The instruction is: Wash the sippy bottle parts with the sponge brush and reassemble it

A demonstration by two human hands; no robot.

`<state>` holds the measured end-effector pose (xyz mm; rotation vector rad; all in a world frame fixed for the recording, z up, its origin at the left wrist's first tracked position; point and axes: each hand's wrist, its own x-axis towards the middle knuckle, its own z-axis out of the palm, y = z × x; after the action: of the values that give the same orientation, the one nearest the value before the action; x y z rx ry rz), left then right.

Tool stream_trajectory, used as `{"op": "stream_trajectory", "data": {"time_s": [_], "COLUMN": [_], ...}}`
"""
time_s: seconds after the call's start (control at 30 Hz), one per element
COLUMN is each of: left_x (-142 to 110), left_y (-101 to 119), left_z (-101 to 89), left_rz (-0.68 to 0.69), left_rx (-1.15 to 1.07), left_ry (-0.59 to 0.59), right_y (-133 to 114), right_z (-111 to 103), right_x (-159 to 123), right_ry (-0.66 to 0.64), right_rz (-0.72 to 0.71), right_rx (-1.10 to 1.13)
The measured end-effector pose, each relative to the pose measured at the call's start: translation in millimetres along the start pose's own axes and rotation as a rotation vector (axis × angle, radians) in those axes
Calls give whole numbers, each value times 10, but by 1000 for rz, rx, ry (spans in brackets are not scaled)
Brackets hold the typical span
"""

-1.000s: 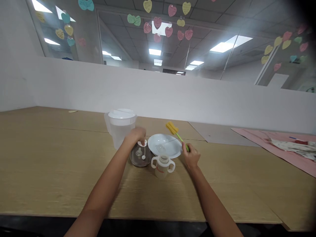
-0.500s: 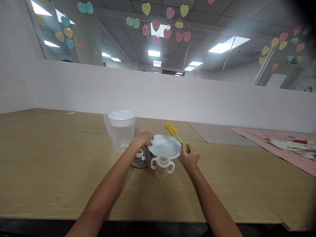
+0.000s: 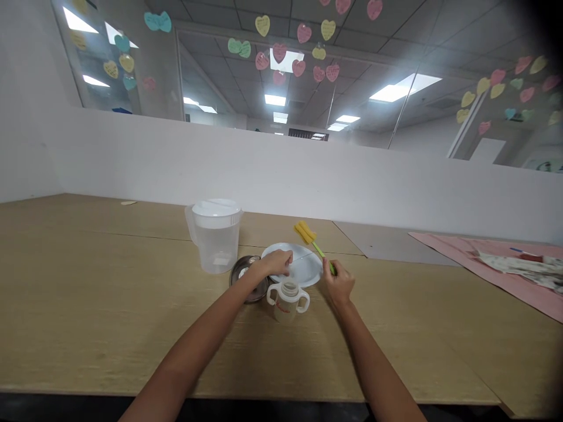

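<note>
My right hand (image 3: 339, 281) is closed around the green handle of a bottle brush (image 3: 307, 233), whose yellow sponge head points up and left. My left hand (image 3: 279, 262) is over the white dish (image 3: 310, 274), fingers curled together; what they hold, if anything, is hidden. A thin straight stick (image 3: 303, 257) lies across that dish. In front of it stands an open baby bottle (image 3: 287, 305) with two white handles and red print. Partly under my left forearm is a steel bowl (image 3: 237, 273) with small white parts inside.
A clear lidded pitcher (image 3: 215, 240) holding liquid stands behind the bowl at left. To the right lies a pink cloth (image 3: 444, 249) with a patterned fabric on it, beside a grey sheet (image 3: 387, 243). A white wall (image 3: 281, 170) bounds the table's back.
My left hand has moved right, from above the steel bowl to over the white dish, covering the clear piece seen there before. My right hand still holds the bottle brush.
</note>
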<state>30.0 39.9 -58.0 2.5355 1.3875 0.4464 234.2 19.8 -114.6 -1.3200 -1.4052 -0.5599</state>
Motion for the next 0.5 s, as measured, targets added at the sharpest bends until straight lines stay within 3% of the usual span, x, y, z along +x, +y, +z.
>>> {"op": "stream_trajectory", "data": {"time_s": [0.1,0.2,0.33,0.5], "left_x": [12,30,45,57], "left_y": [-32,-100,-166,-137], "left_z": [-111,-241,-332,-388], "left_rz": [-23,-95,-227,-284], "left_rx": [-44,-297,-656,-710], "left_ry": [103,212,238,271], "right_y": [-3,-9,-36,-44], "right_z": [-13,-27,-58,-71], "right_x": [7,9,2,-12], "right_ry": [11,2,-51,-72], "right_rz": [12,-10,-79,-151], "right_rx": [38,105,189,218]}}
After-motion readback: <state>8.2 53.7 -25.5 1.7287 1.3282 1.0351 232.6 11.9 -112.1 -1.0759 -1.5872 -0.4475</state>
